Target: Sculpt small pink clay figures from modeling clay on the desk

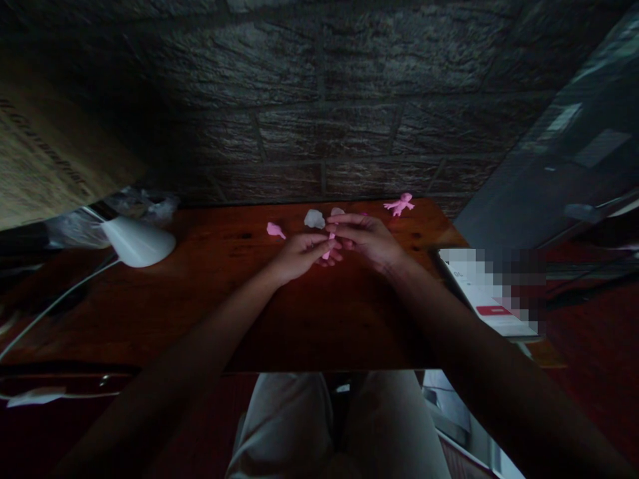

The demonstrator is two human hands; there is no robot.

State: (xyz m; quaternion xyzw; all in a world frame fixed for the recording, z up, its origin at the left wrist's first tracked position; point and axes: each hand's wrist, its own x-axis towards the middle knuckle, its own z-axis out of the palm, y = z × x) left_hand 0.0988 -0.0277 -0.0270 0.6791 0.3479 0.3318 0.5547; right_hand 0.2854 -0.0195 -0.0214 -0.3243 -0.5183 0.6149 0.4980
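Observation:
My left hand [302, 256] and my right hand [367, 238] meet above the wooden table, both closed on one small, narrow pink piece [328, 247] that looks like modelling clay. It stands nearly upright between my fingertips, and the fingers partly cover it. Just behind the hands lies a whitish translucent lump [314, 218]. Beside that, a pale pink piece [337, 211] shows partly over my right fingers. To the left rests a pink lump [274, 229] with a thin tail. At the back right is a pink figure [399, 204] with a head and outstretched limbs.
A white lamp-like cone [138, 241] with a cable sits on the left of the wooden table [200, 299], near crumpled clear plastic [80, 229]. A brown printed paper or bag [54, 140] hangs at upper left. A stone-pattern wall [319, 126] rises behind. A white printed item [479, 293] lies right.

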